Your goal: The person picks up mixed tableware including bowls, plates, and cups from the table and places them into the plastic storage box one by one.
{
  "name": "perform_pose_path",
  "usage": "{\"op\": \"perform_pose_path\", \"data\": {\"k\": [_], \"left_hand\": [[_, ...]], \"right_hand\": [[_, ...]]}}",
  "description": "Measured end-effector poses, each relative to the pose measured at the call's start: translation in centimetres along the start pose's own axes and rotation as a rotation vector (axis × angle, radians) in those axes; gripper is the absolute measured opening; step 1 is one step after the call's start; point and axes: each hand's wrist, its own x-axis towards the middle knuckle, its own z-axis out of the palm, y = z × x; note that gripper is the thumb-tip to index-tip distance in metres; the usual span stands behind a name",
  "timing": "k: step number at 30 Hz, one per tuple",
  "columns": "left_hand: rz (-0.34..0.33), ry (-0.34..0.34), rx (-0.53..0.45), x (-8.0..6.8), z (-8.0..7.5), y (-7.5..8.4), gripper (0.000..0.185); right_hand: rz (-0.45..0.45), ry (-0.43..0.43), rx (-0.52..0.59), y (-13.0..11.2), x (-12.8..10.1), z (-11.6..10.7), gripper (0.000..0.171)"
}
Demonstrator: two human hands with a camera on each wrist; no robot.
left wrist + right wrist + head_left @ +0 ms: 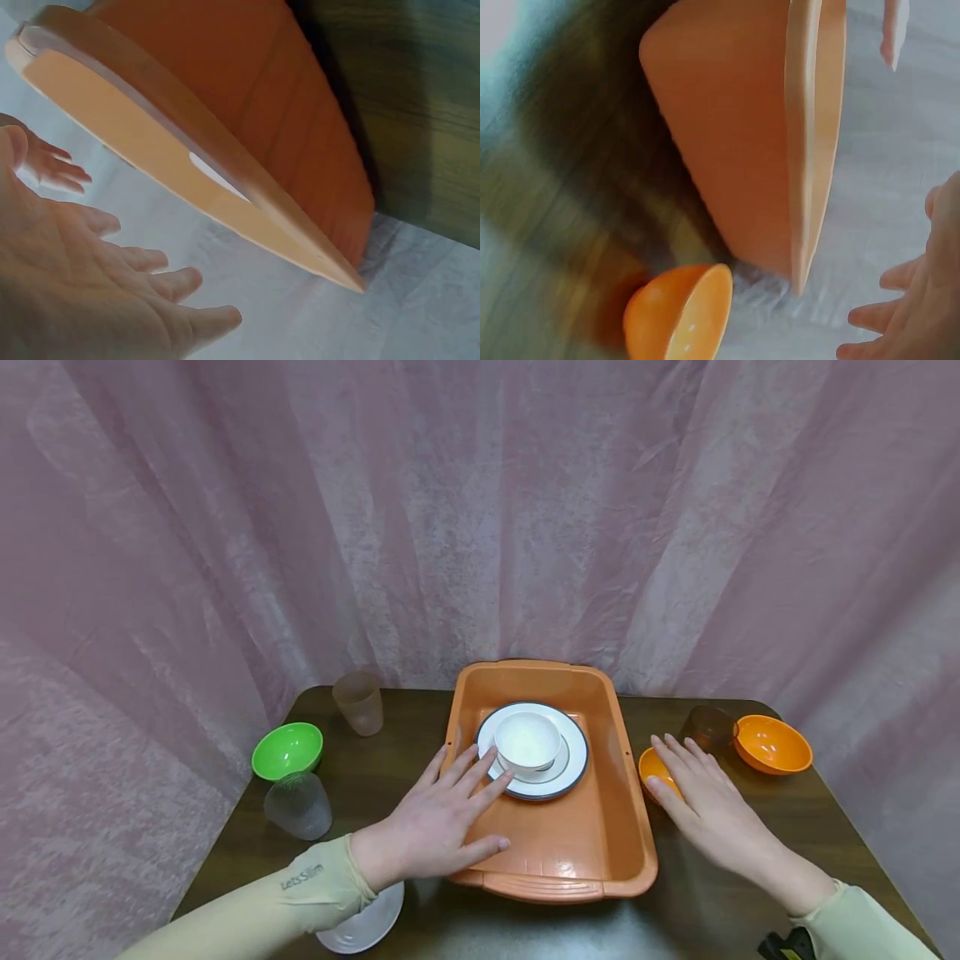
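Spread fingers mark my left hand (438,818), held in the air over the left side of an orange plastic basin (555,852); nothing is in its grasp. In the left wrist view the palm (82,285) shows bare, above the basin's rim. Inside the basin lie white plates with a dark blue edge (577,764), and a white bowl (528,739) sits on top. Right of the basin, my right hand (712,810) hovers with straight fingers and holds nothing. It partly covers a small orange bowl (654,768), seen whole-sided lower down in the right wrist view.
Another orange bowl (772,745) and a dark brown cup (707,728) stand at the back right. On the left are a green bowl (287,750), a clear glass (298,806) and a brownish tumbler (360,703). A white plate (367,927) lies under my left forearm.
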Motion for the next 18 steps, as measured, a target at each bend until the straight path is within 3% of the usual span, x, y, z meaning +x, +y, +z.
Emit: {"op": "perform_pose_path", "data": {"k": [10,18], "left_hand": [[0.090,-0.012,-0.040,0.5,-0.1,1.8,0.081],[0.161,-0.022,-0.035,1.3,-0.3,3.2,0.079]], "right_hand": [[0.059,0.117,0.055,4.5,-1.1,-1.1,0.059],[0.109,0.108,0.042,6.6,-1.6,-1.2,0.060]]}}
